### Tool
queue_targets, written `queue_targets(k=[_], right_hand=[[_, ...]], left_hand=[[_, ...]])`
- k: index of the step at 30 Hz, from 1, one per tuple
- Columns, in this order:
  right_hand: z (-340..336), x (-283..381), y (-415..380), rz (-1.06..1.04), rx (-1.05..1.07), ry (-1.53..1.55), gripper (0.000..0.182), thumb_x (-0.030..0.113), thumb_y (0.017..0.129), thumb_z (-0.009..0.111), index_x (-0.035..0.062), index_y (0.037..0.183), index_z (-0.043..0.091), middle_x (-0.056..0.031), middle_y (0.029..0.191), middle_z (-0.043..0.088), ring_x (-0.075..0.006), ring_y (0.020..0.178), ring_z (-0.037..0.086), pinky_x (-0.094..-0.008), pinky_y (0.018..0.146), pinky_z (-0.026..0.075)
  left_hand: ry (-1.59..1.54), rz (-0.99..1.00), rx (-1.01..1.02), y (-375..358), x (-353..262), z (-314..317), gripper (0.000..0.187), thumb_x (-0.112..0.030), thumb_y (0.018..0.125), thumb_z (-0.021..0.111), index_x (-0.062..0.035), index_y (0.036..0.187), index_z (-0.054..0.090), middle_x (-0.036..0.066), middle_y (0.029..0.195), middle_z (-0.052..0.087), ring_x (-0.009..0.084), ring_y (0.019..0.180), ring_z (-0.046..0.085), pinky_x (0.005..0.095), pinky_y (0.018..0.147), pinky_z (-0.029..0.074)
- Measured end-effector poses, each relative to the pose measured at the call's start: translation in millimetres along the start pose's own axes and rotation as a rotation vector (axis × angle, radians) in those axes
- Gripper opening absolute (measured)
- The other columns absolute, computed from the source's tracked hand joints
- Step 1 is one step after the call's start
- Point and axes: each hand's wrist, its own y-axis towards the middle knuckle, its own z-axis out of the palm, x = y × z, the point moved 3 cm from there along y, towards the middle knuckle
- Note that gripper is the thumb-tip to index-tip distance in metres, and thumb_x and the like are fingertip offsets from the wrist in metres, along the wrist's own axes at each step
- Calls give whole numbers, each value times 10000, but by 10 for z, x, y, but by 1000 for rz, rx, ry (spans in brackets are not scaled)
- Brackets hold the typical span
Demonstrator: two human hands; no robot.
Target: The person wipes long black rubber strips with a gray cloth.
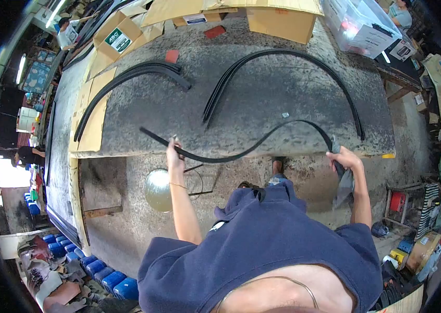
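A long black flexible strip (241,155) curves in an S between my two hands, along the front edge of the worktable. My left hand (175,151) is closed around it near its left end, which sticks out over the tabletop. My right hand (343,158) is closed on a grey cloth (343,190) at the strip's right part; the cloth hangs down below the hand. Farther back on the table lie one bundle of curved black strips (121,81) at left and another arched bundle (293,53) at right.
Cardboard boxes (282,25) and a clear plastic bin (364,26) stand along the back of the worktable (152,117). A round metallic stool (159,190) is below the front edge. Blue containers (111,279) line the lower left. Other people (68,34) are farther off.
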Motion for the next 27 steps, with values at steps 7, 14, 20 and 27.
queue_targets(k=[7, 14, 20, 27], right_hand=[[-1191, 37, 1228, 110, -63, -230, 419, 353, 860, 539, 26, 619, 642, -65, 547, 610, -165, 440, 541, -311, 408, 396], [-1681, 466, 2861, 21, -201, -320, 486, 414, 871, 478, 13, 672, 669, -83, 618, 642, -265, 758, 624, -361, 739, 485], [-1881, 882, 2959, 15, -706, -169, 447, 379, 833, 570, -12, 1051, 576, -247, 973, 604, -410, 953, 560, -445, 823, 452], [-1800, 848, 2490, -252, -867, -21, 507, 303, 787, 635, -17, 1141, 464, -258, 1090, 498, -422, 997, 515, -466, 844, 424]], left_hand=[[-637, -353, -156, 554, 906, 940, 328, -254, 867, 387, 28, 780, 532, 116, 654, 499, 223, 551, 491, 318, 539, 471], [-942, -490, 18, 796, 1556, 2081, 475, -350, 844, 591, 81, 1027, 509, 186, 1061, 601, 258, 1009, 577, 371, 858, 467], [-64, -326, 63, 696, 1532, 2474, 377, -265, 861, 591, 62, 1036, 521, 135, 948, 614, 213, 847, 602, 325, 718, 507], [1146, 228, -26, 818, 1211, 2282, 415, -244, 738, 698, 46, 1013, 587, 127, 787, 649, 240, 722, 634, 302, 693, 502]])
